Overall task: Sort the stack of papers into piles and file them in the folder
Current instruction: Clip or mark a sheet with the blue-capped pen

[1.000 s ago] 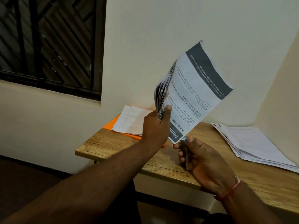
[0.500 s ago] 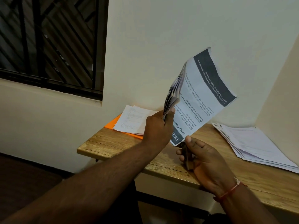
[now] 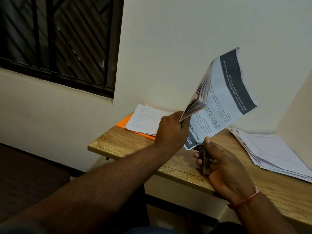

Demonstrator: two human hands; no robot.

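Note:
My left hand (image 3: 170,130) grips the lower edge of a bundle of printed sheets (image 3: 224,98) held upright above the wooden table (image 3: 128,142); the front sheet has dark grey bands and upside-down text. Just below the bundle's bottom corner, my right hand (image 3: 217,164) holds a small dark stapler-like tool (image 3: 204,159), thumb on top, its tip at the paper's corner. An orange folder (image 3: 124,123) lies at the table's back left under a few white sheets (image 3: 146,119). A fanned pile of papers (image 3: 270,152) lies at the right.
The table stands in a corner, with a cream wall (image 3: 185,48) behind and another to the right. A barred window (image 3: 55,41) is at the upper left. Dark floor lies below the table's left end.
The bundle has swung to the right and stands more upright, its sheets fanning apart at the top. My right hand has stayed under the bottom corner with the tool.

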